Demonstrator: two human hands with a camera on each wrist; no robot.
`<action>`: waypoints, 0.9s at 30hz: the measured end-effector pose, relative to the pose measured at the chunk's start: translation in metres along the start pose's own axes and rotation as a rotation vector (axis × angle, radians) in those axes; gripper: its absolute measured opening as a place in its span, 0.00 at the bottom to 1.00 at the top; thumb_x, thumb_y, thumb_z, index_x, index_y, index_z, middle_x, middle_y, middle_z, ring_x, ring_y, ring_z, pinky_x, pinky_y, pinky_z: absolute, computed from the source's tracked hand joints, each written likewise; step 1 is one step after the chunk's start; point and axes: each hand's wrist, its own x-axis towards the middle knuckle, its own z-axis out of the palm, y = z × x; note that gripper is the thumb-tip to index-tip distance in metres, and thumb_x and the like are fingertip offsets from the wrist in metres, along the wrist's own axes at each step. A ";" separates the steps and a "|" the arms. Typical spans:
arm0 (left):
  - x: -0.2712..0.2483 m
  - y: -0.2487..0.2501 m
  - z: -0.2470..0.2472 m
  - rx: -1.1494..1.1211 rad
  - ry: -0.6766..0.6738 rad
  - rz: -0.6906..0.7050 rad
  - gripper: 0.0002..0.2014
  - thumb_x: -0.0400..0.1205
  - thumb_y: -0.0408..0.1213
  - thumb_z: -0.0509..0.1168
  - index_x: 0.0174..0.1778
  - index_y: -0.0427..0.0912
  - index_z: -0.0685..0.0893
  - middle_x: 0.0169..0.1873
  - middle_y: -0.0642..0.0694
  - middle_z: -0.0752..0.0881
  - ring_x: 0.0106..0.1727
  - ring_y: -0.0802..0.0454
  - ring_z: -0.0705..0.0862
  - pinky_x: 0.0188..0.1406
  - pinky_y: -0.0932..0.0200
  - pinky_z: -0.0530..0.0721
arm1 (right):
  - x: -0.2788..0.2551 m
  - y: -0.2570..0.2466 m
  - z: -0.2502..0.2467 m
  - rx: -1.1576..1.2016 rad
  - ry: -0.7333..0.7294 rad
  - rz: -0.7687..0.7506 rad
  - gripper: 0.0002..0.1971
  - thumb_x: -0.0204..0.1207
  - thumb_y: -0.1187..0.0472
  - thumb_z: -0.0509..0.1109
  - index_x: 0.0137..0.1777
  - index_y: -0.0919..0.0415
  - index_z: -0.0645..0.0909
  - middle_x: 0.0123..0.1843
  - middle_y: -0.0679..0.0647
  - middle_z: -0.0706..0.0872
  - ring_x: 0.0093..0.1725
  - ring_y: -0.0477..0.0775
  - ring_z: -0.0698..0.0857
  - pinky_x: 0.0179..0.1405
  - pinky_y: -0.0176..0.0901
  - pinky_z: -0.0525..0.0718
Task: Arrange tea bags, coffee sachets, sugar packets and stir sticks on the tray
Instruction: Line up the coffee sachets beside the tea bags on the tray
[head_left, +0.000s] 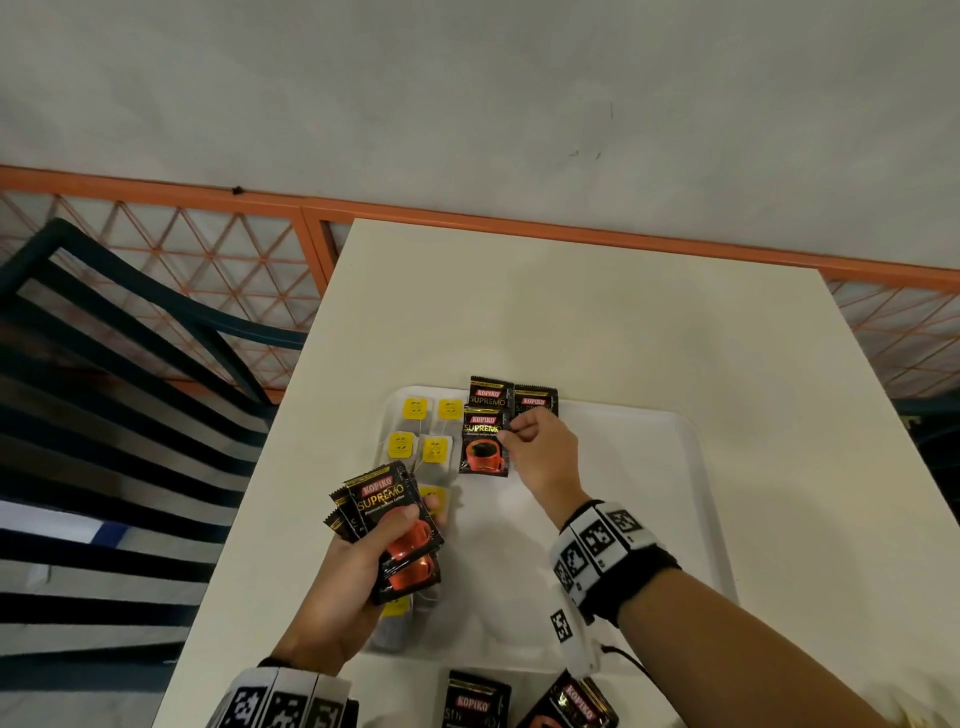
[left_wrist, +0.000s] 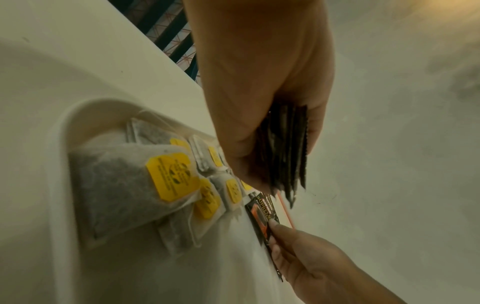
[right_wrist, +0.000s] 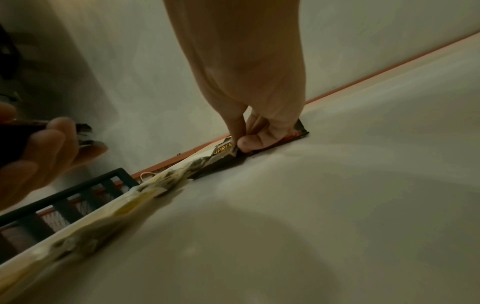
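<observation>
A white tray (head_left: 691, 467) lies on the cream table. Several tea bags (head_left: 415, 410) with yellow tags fill its left side, seen close in the left wrist view as tea bags (left_wrist: 124, 185). Two black coffee sachets (head_left: 487, 393) lie at the tray's far edge. My right hand (head_left: 535, 447) pinches the right edge of a third coffee sachet (head_left: 483, 447) that lies flat just in front of them; the right wrist view shows thumb and finger on that sachet (right_wrist: 223, 153). My left hand (head_left: 358, 566) grips a fanned stack of coffee sachets (head_left: 389, 514) above the tray's left side.
More coffee sachets (head_left: 475, 701) lie on the table (head_left: 623, 312) near its front edge. A dark slatted chair (head_left: 104, 415) stands to the left. An orange lattice rail (head_left: 208, 249) and a pale wall run behind the table.
</observation>
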 end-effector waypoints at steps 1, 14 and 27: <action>0.000 0.000 0.000 0.000 0.003 -0.001 0.17 0.73 0.32 0.65 0.58 0.39 0.82 0.51 0.38 0.90 0.50 0.44 0.90 0.53 0.43 0.84 | 0.001 0.002 0.001 -0.030 0.011 -0.015 0.07 0.74 0.70 0.71 0.50 0.70 0.79 0.32 0.47 0.77 0.27 0.39 0.75 0.20 0.18 0.73; 0.002 0.005 0.016 0.053 -0.028 0.027 0.22 0.70 0.41 0.68 0.61 0.40 0.82 0.49 0.37 0.90 0.50 0.40 0.89 0.47 0.45 0.87 | -0.066 -0.023 0.003 0.075 -0.513 -0.113 0.12 0.73 0.49 0.72 0.50 0.53 0.77 0.40 0.46 0.80 0.34 0.42 0.80 0.28 0.28 0.75; -0.006 0.003 0.013 0.044 -0.058 0.023 0.22 0.69 0.35 0.70 0.60 0.38 0.82 0.46 0.35 0.89 0.45 0.41 0.89 0.33 0.50 0.87 | -0.073 -0.008 -0.005 0.220 -0.438 0.014 0.08 0.75 0.65 0.71 0.53 0.63 0.81 0.40 0.56 0.84 0.33 0.47 0.82 0.28 0.30 0.80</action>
